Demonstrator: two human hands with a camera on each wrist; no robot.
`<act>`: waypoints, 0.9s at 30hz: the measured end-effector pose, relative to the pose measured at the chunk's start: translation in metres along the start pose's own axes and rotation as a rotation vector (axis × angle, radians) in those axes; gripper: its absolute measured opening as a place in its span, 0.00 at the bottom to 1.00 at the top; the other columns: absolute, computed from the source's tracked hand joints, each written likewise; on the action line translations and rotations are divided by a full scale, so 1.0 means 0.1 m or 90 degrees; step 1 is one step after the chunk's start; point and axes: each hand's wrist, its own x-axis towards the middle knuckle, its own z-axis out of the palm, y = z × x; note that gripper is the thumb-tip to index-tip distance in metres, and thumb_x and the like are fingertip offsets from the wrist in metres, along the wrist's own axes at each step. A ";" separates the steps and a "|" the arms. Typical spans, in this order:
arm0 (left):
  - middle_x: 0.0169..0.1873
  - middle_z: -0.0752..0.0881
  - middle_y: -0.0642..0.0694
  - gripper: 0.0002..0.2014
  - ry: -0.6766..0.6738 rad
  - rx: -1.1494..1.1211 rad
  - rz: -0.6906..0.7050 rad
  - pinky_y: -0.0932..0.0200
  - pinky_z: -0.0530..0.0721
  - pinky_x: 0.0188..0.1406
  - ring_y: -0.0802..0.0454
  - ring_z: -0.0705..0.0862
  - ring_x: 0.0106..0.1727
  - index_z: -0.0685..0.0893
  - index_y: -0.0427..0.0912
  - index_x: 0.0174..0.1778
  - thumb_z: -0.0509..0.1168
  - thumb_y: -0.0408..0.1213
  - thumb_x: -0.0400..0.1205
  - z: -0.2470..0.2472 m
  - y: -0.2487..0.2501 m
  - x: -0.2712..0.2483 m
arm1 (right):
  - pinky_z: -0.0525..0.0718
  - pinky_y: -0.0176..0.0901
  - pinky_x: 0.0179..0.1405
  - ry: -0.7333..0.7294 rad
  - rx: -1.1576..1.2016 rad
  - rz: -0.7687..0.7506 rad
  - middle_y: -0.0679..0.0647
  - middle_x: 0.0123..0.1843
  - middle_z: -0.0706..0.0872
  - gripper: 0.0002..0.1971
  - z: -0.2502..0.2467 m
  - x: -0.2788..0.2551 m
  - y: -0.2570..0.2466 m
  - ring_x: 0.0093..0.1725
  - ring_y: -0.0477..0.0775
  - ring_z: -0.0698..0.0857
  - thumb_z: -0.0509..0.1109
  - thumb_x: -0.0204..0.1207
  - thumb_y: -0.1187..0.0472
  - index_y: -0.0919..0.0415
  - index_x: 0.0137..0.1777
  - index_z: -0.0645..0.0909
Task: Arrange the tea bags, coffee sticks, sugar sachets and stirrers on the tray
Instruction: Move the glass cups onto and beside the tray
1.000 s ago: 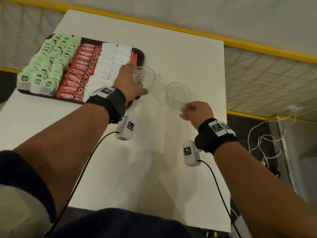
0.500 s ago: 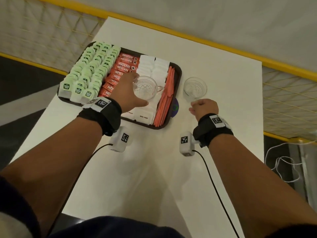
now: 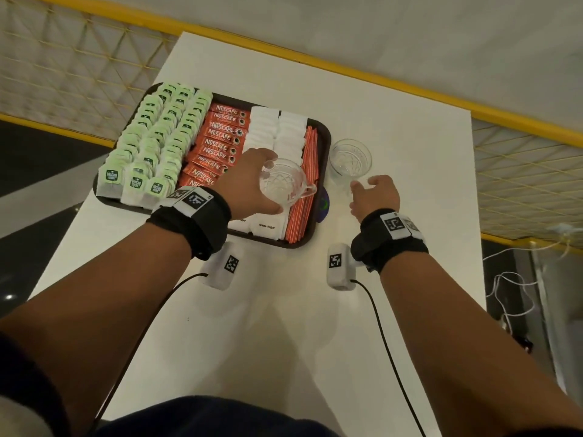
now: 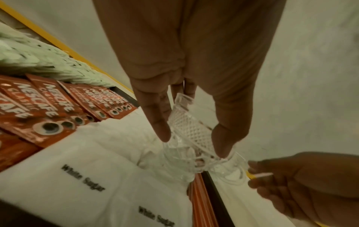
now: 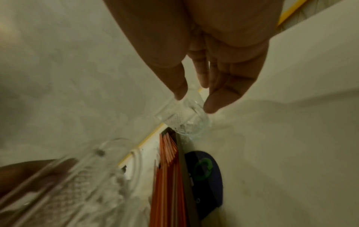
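Note:
A dark brown tray [image 3: 326, 143] holds rows of green tea bags [image 3: 157, 137], red coffee sticks [image 3: 217, 140], white sugar sachets [image 3: 274, 127] and orange stirrers [image 3: 310, 159] along its right side. My left hand [image 3: 268, 184] grips a cut-glass cup [image 3: 284, 181] with a handle above the sugar sachets and stirrers; thumb and fingers clasp its sides [image 4: 192, 135]. My right hand [image 3: 362, 187] pinches a second glass cup [image 3: 350, 157] just right of the tray; its fingers hold the glass [image 5: 186, 119] low over the table.
The white table [image 3: 284, 326] has bare surface in front of me and behind the tray. A blue round disc [image 3: 323, 205] pokes out from under the tray's right edge. Yellow railing and mesh run beyond the table; cables trail from both wrists.
My left hand has carried its cup leftward from the tray's right edge to above the sachets. The right hand has brought its glass closer to the tray. My head has turned left.

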 end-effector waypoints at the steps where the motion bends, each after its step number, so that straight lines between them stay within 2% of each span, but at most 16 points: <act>1: 0.72 0.72 0.47 0.48 -0.028 0.002 0.011 0.60 0.77 0.55 0.53 0.76 0.65 0.66 0.46 0.78 0.85 0.40 0.64 0.03 0.05 0.01 | 0.86 0.57 0.58 0.004 0.011 -0.021 0.60 0.56 0.87 0.15 -0.03 -0.05 0.00 0.54 0.62 0.88 0.66 0.79 0.58 0.57 0.65 0.75; 2: 0.72 0.71 0.47 0.48 -0.055 0.008 0.025 0.61 0.77 0.56 0.52 0.76 0.66 0.66 0.47 0.78 0.85 0.40 0.65 0.07 0.10 0.01 | 0.87 0.58 0.57 -0.012 0.013 -0.053 0.59 0.55 0.87 0.14 -0.07 -0.12 0.01 0.52 0.61 0.88 0.63 0.79 0.62 0.56 0.64 0.76; 4: 0.73 0.70 0.47 0.46 -0.098 0.023 0.055 0.61 0.75 0.58 0.50 0.75 0.68 0.66 0.48 0.77 0.84 0.38 0.65 0.17 0.20 0.04 | 0.86 0.57 0.57 -0.100 0.008 -0.126 0.53 0.56 0.86 0.16 -0.16 -0.30 0.08 0.51 0.58 0.88 0.62 0.79 0.67 0.54 0.64 0.79; 6: 0.73 0.69 0.48 0.46 -0.135 0.022 0.084 0.62 0.73 0.60 0.51 0.74 0.68 0.67 0.48 0.78 0.83 0.36 0.66 0.28 0.29 0.06 | 0.85 0.52 0.59 -0.183 -0.019 -0.178 0.46 0.60 0.84 0.20 -0.27 -0.46 0.18 0.54 0.54 0.86 0.64 0.76 0.68 0.51 0.66 0.80; 8: 0.75 0.68 0.48 0.47 -0.169 0.021 0.105 0.63 0.71 0.63 0.53 0.72 0.70 0.65 0.49 0.80 0.82 0.35 0.67 0.39 0.34 0.10 | 0.85 0.48 0.58 -0.211 -0.085 -0.204 0.46 0.58 0.85 0.17 -0.37 -0.55 0.32 0.52 0.51 0.87 0.67 0.77 0.66 0.52 0.65 0.82; 11: 0.79 0.66 0.49 0.50 -0.214 0.051 0.136 0.65 0.66 0.70 0.54 0.68 0.76 0.61 0.50 0.83 0.82 0.38 0.69 0.53 0.40 0.16 | 0.87 0.46 0.53 -0.192 -0.079 -0.183 0.50 0.46 0.89 0.09 -0.47 -0.58 0.52 0.44 0.49 0.88 0.70 0.79 0.64 0.58 0.56 0.85; 13: 0.79 0.68 0.51 0.52 -0.232 0.037 0.131 0.64 0.69 0.71 0.54 0.69 0.76 0.59 0.52 0.84 0.82 0.39 0.68 0.61 0.41 0.19 | 0.87 0.46 0.50 -0.174 -0.043 -0.166 0.52 0.41 0.89 0.05 -0.50 -0.59 0.61 0.40 0.50 0.88 0.70 0.78 0.66 0.58 0.51 0.85; 16: 0.79 0.70 0.52 0.55 -0.242 -0.086 0.080 0.76 0.75 0.60 0.58 0.73 0.73 0.55 0.50 0.86 0.82 0.33 0.68 0.68 0.41 0.23 | 0.89 0.49 0.50 -0.155 -0.009 -0.133 0.54 0.38 0.89 0.04 -0.45 -0.59 0.69 0.39 0.53 0.89 0.69 0.79 0.67 0.58 0.48 0.85; 19: 0.79 0.69 0.48 0.56 -0.252 -0.183 0.032 0.70 0.77 0.61 0.54 0.75 0.74 0.54 0.47 0.86 0.82 0.26 0.67 0.73 0.39 0.22 | 0.88 0.52 0.51 -0.134 0.024 -0.097 0.58 0.39 0.89 0.04 -0.36 -0.65 0.73 0.40 0.56 0.89 0.68 0.79 0.68 0.61 0.49 0.84; 22: 0.78 0.71 0.47 0.53 -0.242 -0.198 0.012 0.76 0.78 0.54 0.57 0.76 0.70 0.59 0.46 0.84 0.82 0.26 0.67 0.77 0.36 0.20 | 0.87 0.40 0.45 -0.116 0.051 -0.070 0.58 0.42 0.89 0.06 -0.28 -0.73 0.75 0.37 0.50 0.88 0.68 0.81 0.66 0.65 0.54 0.84; 25: 0.75 0.74 0.48 0.48 -0.232 -0.176 0.018 0.75 0.76 0.53 0.57 0.77 0.67 0.63 0.46 0.82 0.81 0.28 0.69 0.76 0.32 0.20 | 0.83 0.26 0.33 -0.104 0.086 -0.049 0.59 0.42 0.89 0.05 -0.23 -0.80 0.73 0.32 0.44 0.86 0.68 0.80 0.67 0.66 0.52 0.84; 27: 0.74 0.76 0.48 0.46 -0.227 -0.160 0.023 0.76 0.76 0.51 0.56 0.78 0.67 0.65 0.44 0.82 0.80 0.28 0.70 0.74 0.31 0.19 | 0.80 0.23 0.28 -0.103 0.107 -0.035 0.60 0.42 0.89 0.05 -0.22 -0.84 0.70 0.31 0.43 0.86 0.69 0.79 0.67 0.67 0.52 0.83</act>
